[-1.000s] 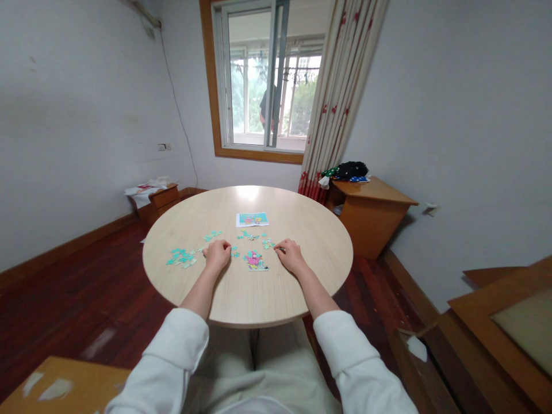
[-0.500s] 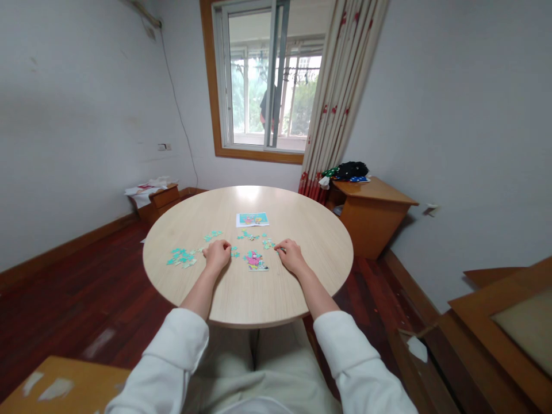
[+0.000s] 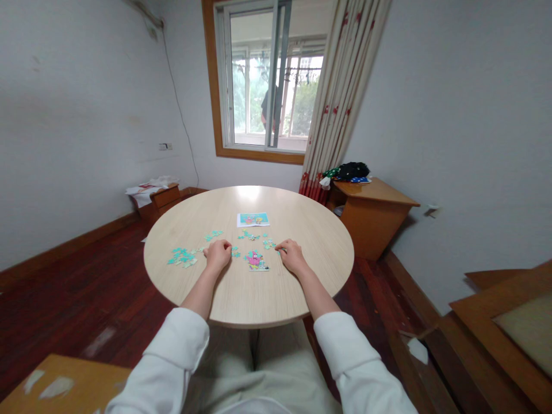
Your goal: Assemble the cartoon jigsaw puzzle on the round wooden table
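Observation:
A partly joined jigsaw puzzle [image 3: 257,260] with a pink cartoon figure lies flat between my hands. To its left my left hand [image 3: 218,255] rests on the table, fingers curled in; whatever they may hold is hidden. My right hand [image 3: 290,253] is on the other side, its fingers closed at a small teal puzzle piece partly covered by them. Loose teal puzzle pieces [image 3: 183,257] form a pile left of my left hand. More small puzzle pieces [image 3: 213,235] lie beyond that hand, and others [image 3: 269,244] are close to my right fingertips.
A printed picture sheet [image 3: 253,219] lies beyond the pieces on the round wooden table [image 3: 254,302]. A wooden cabinet [image 3: 375,213] with dark cloth on top stands at the back right. Low furniture [image 3: 166,198] with papers is at the back left.
Both hands and the puzzle pieces stay where they were. Only the view has shifted very slightly.

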`<state>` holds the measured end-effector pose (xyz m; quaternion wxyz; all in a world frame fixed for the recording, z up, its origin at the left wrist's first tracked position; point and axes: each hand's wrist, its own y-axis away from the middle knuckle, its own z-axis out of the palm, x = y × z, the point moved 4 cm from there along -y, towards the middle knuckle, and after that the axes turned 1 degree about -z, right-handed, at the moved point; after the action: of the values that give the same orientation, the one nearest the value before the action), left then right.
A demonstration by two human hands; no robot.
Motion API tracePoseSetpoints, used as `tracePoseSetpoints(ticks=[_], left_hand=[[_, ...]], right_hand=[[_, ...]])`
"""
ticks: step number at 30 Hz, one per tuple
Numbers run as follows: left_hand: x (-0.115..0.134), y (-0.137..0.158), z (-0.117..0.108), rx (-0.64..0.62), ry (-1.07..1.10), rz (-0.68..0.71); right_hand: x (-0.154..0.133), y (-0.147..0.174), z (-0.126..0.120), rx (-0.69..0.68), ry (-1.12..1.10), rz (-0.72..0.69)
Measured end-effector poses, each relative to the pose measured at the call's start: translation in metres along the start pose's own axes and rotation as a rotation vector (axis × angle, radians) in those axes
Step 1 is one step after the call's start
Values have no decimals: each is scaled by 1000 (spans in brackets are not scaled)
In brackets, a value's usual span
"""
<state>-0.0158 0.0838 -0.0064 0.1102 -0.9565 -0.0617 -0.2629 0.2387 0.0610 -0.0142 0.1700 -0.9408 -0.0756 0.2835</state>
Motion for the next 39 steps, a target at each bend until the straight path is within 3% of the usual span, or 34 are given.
tracePoseSetpoints(ticks=[39], left_hand=[[1, 1, -1, 3, 5, 8]], right_hand=[[0, 0, -1, 2, -19, 17]])
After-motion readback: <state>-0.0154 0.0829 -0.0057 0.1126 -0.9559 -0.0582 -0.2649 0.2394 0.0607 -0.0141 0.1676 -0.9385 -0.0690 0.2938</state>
